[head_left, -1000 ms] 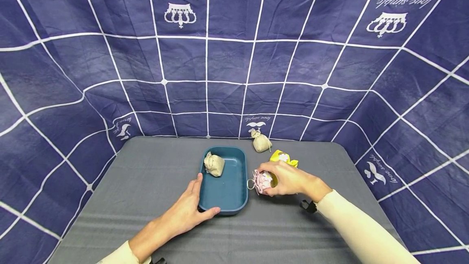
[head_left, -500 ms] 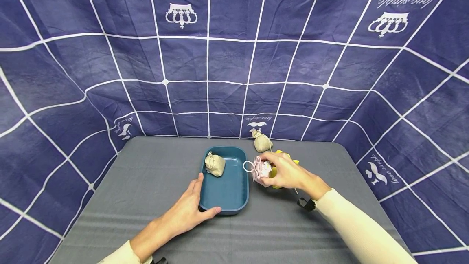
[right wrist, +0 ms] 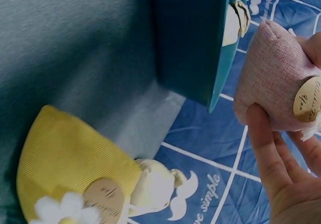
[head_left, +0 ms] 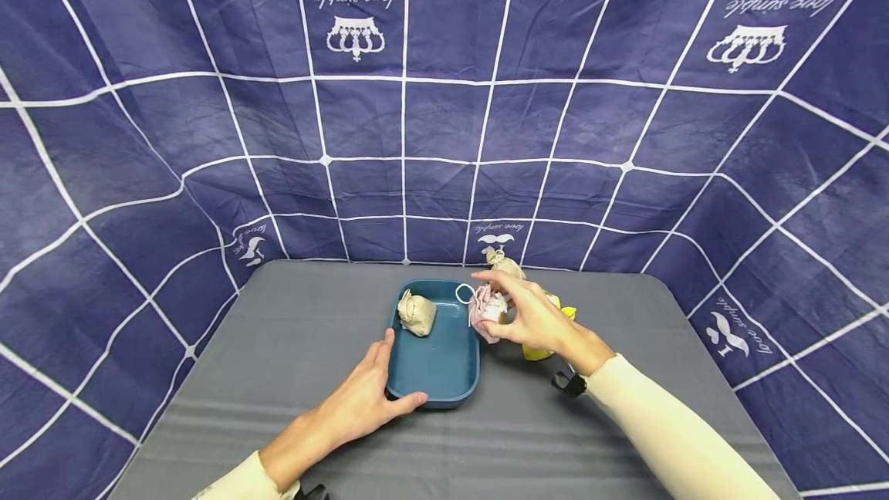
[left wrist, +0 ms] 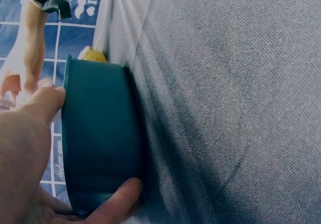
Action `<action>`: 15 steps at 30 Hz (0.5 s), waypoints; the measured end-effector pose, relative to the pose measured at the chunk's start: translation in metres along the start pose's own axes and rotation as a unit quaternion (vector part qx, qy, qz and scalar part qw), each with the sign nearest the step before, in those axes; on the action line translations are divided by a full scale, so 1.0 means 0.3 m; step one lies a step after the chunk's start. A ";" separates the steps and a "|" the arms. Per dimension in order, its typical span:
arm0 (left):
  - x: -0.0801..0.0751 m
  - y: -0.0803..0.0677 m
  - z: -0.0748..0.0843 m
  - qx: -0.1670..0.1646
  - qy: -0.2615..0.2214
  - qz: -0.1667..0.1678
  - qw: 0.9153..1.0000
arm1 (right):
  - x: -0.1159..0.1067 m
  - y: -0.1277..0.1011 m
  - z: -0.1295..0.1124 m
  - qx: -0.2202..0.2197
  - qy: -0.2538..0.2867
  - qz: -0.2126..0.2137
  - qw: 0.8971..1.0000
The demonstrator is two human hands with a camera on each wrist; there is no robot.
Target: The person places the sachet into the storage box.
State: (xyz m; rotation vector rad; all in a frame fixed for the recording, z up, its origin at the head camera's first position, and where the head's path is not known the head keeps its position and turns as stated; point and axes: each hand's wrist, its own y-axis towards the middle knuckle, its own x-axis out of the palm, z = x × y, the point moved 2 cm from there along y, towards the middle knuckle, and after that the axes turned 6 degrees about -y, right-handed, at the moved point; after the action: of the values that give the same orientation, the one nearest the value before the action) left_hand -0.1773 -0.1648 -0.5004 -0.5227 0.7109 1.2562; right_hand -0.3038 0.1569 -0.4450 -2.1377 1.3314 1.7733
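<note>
Pale pink cloth pouch [head_left: 488, 313], topped by a white cord loop [head_left: 457, 295], hangs in the air at the right-hand rim of a teal tray [head_left: 432, 373], clamped between the thumb and fingers of the person's right hand [head_left: 536, 322]. The right-wrist view shows the pouch clear of the tray wall, with a round tan label [right wrist: 307, 99] on its side and its plain base towards the bench [right wrist: 75, 48]; which way its long axis runs, I cannot tell. The key relation is sideways: the tray's hollow lies just to the left of the pouch, and the right hand is the nearer of the two hands to it. The tray's long axis points away from the person. At its near left corner, the left hand [head_left: 366, 400] spreads, thumb along the near rim and fingers against the left side, touching the tray and holding no pouch. Inside the tray, towards the far left, sits a beige pouch [head_left: 418, 315]. Beyond the tray on the right, a yellow pouch [right wrist: 75, 158] with a white flower lies beneath the right hand, partly hidden from above, and a cream pouch [head_left: 508, 268] stands farther back, near the bench's far edge. Navy fabric [head_left: 444, 126] with white grid lines rises behind and on both sides.
</note>
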 end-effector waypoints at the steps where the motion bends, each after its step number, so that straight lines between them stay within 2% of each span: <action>1: 0.001 0.001 0.001 0.000 0.000 0.001 1.000 | 0.001 0.006 -0.001 -0.005 -0.002 0.002 1.000; 9: 0.001 0.007 0.002 0.003 0.005 0.003 1.000 | 0.028 0.080 -0.008 -0.040 -0.012 0.036 0.998; 15: 0.002 0.002 0.003 0.003 0.004 0.004 1.000 | 0.060 0.129 -0.023 -0.020 0.006 0.011 1.000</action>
State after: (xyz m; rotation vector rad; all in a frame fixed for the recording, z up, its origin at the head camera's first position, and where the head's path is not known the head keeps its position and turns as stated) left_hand -0.1776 -0.1637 -0.5003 -0.5198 0.7236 1.2593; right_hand -0.3236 0.1188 -0.4401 -2.1664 1.3390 1.8125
